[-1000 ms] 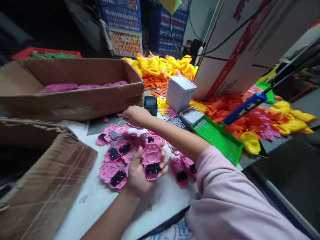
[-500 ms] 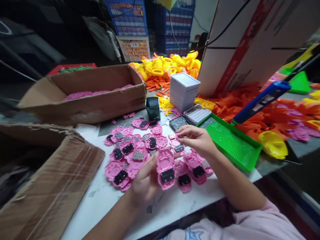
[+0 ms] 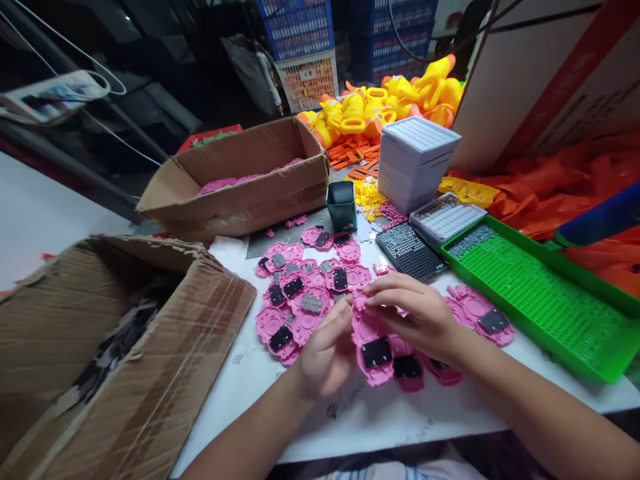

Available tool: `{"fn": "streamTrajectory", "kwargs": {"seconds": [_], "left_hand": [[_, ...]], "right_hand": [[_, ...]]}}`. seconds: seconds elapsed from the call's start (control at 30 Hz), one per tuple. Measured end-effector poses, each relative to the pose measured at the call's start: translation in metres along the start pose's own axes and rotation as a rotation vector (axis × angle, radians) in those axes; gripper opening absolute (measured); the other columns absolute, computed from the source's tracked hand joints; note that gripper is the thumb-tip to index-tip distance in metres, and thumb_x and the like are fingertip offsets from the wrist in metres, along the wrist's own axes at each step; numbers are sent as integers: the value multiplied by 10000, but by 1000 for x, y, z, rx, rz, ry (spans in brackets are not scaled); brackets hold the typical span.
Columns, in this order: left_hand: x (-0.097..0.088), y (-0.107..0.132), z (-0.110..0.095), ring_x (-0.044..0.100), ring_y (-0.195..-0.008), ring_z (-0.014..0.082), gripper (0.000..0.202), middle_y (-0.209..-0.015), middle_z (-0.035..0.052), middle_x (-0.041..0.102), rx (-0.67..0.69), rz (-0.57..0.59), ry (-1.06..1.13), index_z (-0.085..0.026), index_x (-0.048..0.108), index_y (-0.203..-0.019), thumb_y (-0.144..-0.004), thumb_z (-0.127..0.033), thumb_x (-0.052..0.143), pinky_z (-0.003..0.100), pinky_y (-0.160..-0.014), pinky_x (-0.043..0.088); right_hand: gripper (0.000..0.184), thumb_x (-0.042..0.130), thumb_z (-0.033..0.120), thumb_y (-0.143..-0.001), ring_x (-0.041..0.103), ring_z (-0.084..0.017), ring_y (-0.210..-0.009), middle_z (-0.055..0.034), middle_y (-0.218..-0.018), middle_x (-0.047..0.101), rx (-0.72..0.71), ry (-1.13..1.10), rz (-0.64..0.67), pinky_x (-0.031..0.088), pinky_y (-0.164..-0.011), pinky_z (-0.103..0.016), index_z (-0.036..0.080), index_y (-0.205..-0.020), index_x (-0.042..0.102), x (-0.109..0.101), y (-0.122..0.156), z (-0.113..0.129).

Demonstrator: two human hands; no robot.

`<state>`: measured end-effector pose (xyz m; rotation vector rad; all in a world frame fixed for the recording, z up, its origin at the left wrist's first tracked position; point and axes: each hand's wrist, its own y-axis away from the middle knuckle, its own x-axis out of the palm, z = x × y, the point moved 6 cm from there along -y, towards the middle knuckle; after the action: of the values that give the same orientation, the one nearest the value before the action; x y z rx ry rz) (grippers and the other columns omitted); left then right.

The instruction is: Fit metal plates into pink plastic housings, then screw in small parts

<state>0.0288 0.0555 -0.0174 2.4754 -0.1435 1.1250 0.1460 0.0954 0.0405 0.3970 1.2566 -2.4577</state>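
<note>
My left hand (image 3: 327, 350) grips the left edge of a pink plastic part (image 3: 373, 350) with a black rectangular insert, just above the white table (image 3: 350, 420). My right hand (image 3: 417, 313) pinches the top of that same pink part with its fingertips close together. Behind both hands lies a pile of like pink parts (image 3: 305, 287), some with black inserts, some with grey ones. More pink parts (image 3: 483, 320) lie to the right of my right hand.
A green tray (image 3: 540, 300) sits at right, with a black tray (image 3: 410, 250) and white trays (image 3: 417, 160) behind it. A dark green cup (image 3: 341, 203) stands before an open carton of pink parts (image 3: 240, 183). Another carton (image 3: 100, 353) lies at left. Yellow and orange parts (image 3: 385, 100) are heaped behind.
My right hand came back from the far side of the pile to the pink part in my left hand and now pinches its top. The view swung to the right.
</note>
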Motion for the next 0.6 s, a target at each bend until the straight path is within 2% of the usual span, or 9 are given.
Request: {"fn": "streamTrajectory", "kwargs": {"seconds": [0.13,0.23,0.37,0.47,0.6], "left_hand": [[-2,1,0,552,-715,105,259,-845,2,604,17,-37,-37,-184,587,-1011,-797,-297,678,220,-673,434],[-6,2,-3,524,-649,90,247,-775,-19,590,74,-62,-163,-201,594,-967,-783,-332,693,213,-641,418],[-13,4,-13,560,-756,130,227,-848,19,636,274,-115,-470,-179,637,-936,-806,-364,661,240,-714,423],[-14,6,-14,550,-709,132,211,-797,17,633,304,-113,-572,-174,625,-897,-828,-374,627,241,-665,418],[-14,10,-21,487,-644,116,205,-691,-9,567,364,-159,-649,-170,614,-780,-833,-367,615,232,-630,396]], "right_hand": [[155,591,137,-825,651,-142,-905,-71,-949,685,26,17,1,575,-790,-308,190,-965,631,1,-1,0],[193,587,129,-825,647,-156,-884,-71,-931,688,2,62,-8,569,-790,-337,194,-1004,615,1,0,1],[419,604,85,-794,633,-174,-862,-65,-937,693,-103,129,9,553,-778,-372,212,-1183,513,4,6,4],[635,631,48,-757,626,-185,-907,-70,-993,693,-166,173,14,544,-790,-374,226,-1319,395,9,13,9],[693,652,82,-756,613,-190,-893,-58,-964,694,-155,173,-9,538,-771,-373,240,-1360,352,12,16,13]]}}
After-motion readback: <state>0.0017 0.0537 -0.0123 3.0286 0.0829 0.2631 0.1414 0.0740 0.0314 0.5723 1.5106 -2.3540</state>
